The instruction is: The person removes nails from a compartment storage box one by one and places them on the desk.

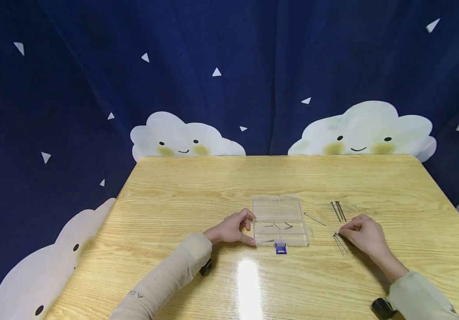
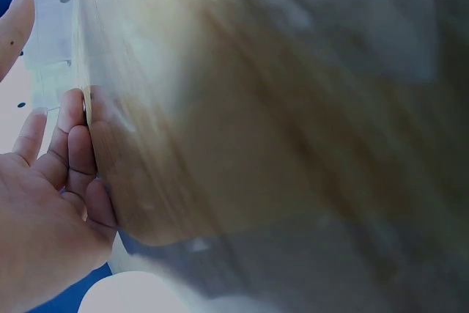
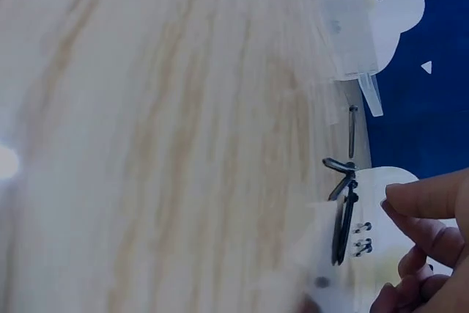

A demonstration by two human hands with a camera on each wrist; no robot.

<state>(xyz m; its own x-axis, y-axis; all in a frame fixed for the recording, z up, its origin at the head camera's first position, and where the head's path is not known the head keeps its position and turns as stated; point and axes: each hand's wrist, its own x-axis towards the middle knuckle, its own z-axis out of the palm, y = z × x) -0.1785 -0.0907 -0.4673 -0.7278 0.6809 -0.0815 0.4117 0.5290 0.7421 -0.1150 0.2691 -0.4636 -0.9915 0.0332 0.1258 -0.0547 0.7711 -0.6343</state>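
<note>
A clear plastic box (image 1: 277, 209) lies with its lid folded back on the table, a blue latch (image 1: 280, 248) at its front. A few short dark nails (image 1: 288, 226) lie in it. My left hand (image 1: 235, 227) is at the box's left side, thumb at the front corner and fingertips farther back along the edge. My right hand (image 1: 367, 235) hovers over a small bunch of nails (image 1: 339, 244), thumb and forefinger close together by their heads. In the right wrist view, no nail shows between those fingertips. Dark nails (image 3: 344, 229) stand out left of the fingers there.
Behind the bunch lie three dark long nails (image 1: 338, 211) side by side. A single nail (image 1: 315, 219) rests slantwise just right of the box. A faint see-through patch (image 1: 357, 209) shows near the right hand. A blue curtain (image 1: 253, 89) with clouds hangs behind the wooden table (image 1: 189, 186).
</note>
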